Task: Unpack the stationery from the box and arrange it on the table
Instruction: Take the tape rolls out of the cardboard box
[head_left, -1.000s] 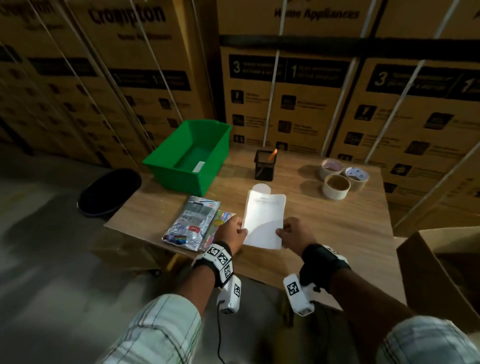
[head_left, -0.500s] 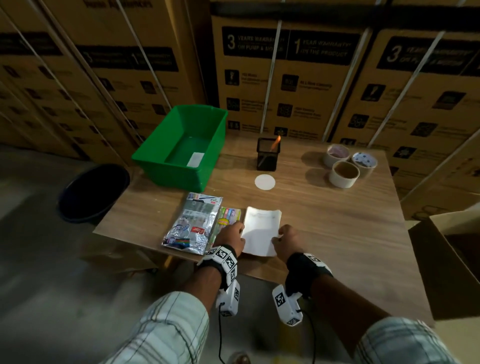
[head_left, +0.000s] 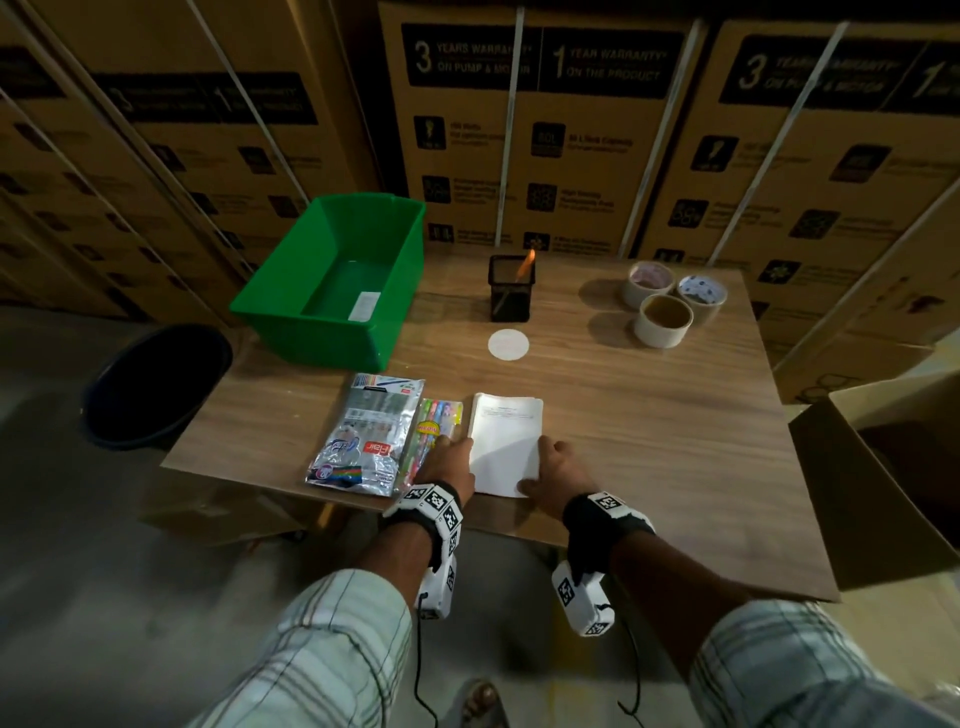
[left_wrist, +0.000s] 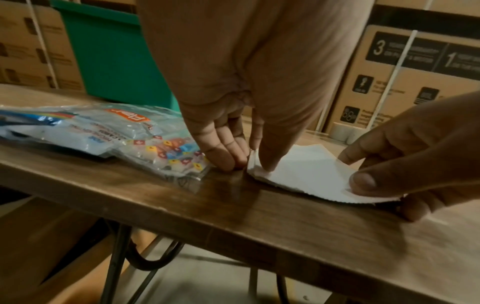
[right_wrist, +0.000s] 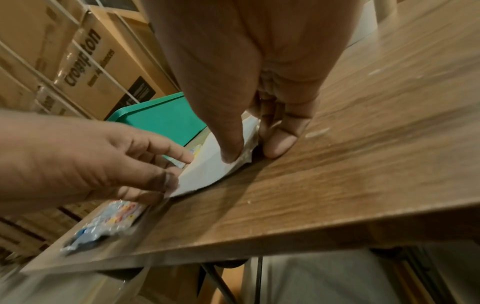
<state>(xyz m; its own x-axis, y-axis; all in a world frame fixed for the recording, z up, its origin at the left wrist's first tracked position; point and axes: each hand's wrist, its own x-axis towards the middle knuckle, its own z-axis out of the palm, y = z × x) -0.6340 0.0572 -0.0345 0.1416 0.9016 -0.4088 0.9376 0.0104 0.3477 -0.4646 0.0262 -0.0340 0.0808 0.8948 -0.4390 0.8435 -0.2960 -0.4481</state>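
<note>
A white paper pad (head_left: 506, 447) lies flat on the wooden table (head_left: 649, 441) near its front edge. My left hand (head_left: 447, 462) holds the pad's left edge, thumb on top and fingers curled against the side (left_wrist: 244, 162). Across from it, my right hand (head_left: 550, 467) pinches the right edge, thumb pressing the near corner (right_wrist: 249, 152). Just left of the pad lie a pack of coloured pens (head_left: 436, 426) and a silver pen packet (head_left: 369, 436). An open cardboard box (head_left: 857, 493) stands at the right, its inside dark.
A green bin (head_left: 291, 306) sits at the table's back left. A black mesh holder (head_left: 511, 288) with a pencil, a white disc (head_left: 508, 344) and three tape rolls (head_left: 665, 319) stand farther back. A dark round bin (head_left: 156, 384) is on the floor at left.
The pad, held up and farther from me a second ago, has come down flat near the front edge beside the pen packs. Both hands stay on its sides.
</note>
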